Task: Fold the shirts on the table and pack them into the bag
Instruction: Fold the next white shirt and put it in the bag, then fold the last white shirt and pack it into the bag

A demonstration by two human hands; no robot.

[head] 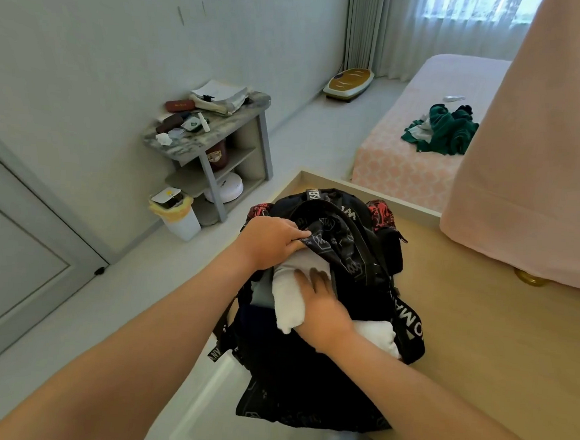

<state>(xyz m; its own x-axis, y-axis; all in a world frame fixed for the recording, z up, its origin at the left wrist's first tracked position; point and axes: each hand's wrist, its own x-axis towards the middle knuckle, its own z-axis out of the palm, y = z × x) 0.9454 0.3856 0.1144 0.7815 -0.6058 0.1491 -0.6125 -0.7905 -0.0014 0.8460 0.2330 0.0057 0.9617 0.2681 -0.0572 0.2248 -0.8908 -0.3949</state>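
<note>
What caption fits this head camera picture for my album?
Left hand holds the black bag open while the right hand presses a white shirt inside.

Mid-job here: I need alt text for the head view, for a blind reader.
A person's right hand presses a folded white shirt into an open black backpack on a light wooden table, while the left hand grips the bag's opening edge. Green clothes lie heaped on a bed behind.

A black bag (pixel 308 375) with white lettering and red patches is seen; the shirt (pixel 293 299) is white, the worktop (pixel 479 336) pale wood.
</note>
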